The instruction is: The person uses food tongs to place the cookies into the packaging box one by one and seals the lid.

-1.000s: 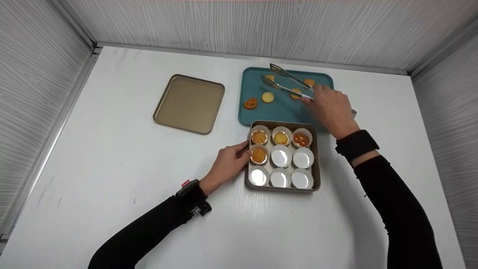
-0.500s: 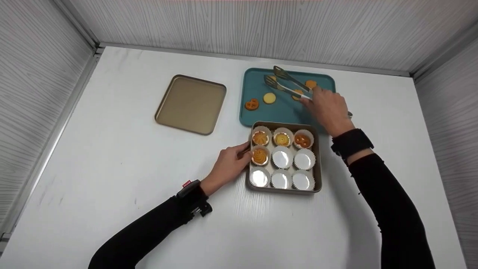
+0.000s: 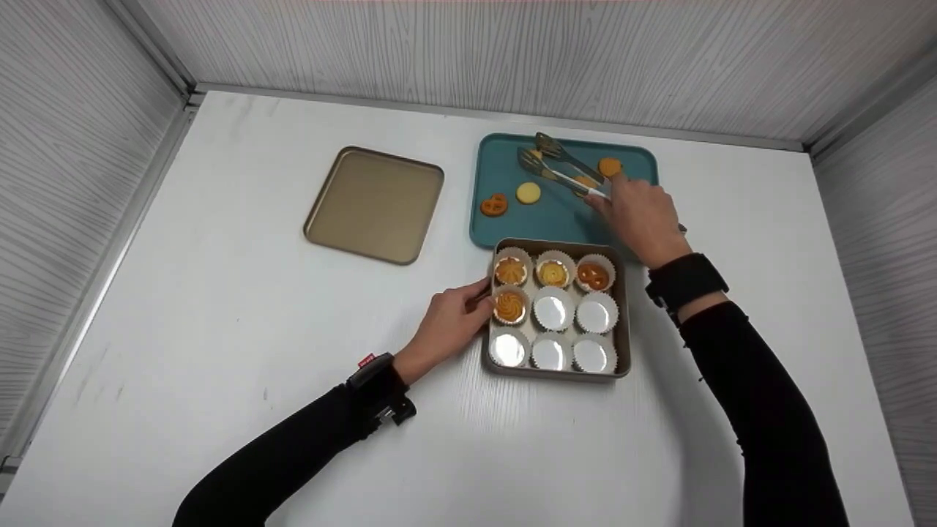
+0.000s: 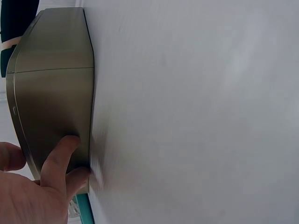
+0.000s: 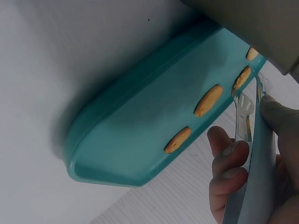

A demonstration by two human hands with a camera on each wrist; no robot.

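Observation:
My left hand [image 3: 450,322] holds the left wall of a square bronze tin [image 3: 560,373], thumb at the rim and fingers against the outer side, seen in the left wrist view [image 4: 56,107]. White paper cups stand in its rows; the back row and middle-left cup hold cookies, the others none. Above the teal tray [image 3: 542,228], my right hand [image 3: 644,219] grips metal tongs [image 3: 531,161]. Their slotted tips stand apart, close to a cookie [image 3: 536,154] at the tray's back. In the right wrist view, fingers [image 5: 229,172] wrap the tongs' handle.
On the teal tray lie a pretzel-shaped cookie [image 3: 494,205], a round yellow cookie [image 3: 528,193] and two orange-brown cookies, one [image 3: 610,167] near the right hand. A flat bronze tray [image 3: 373,205] lies at left. Grey wood-grain panels [image 3: 439,58] border the table.
My right hand has shifted slightly left, and the tongs' tips have come lower and a little closer together. My left hand stays on the tin.

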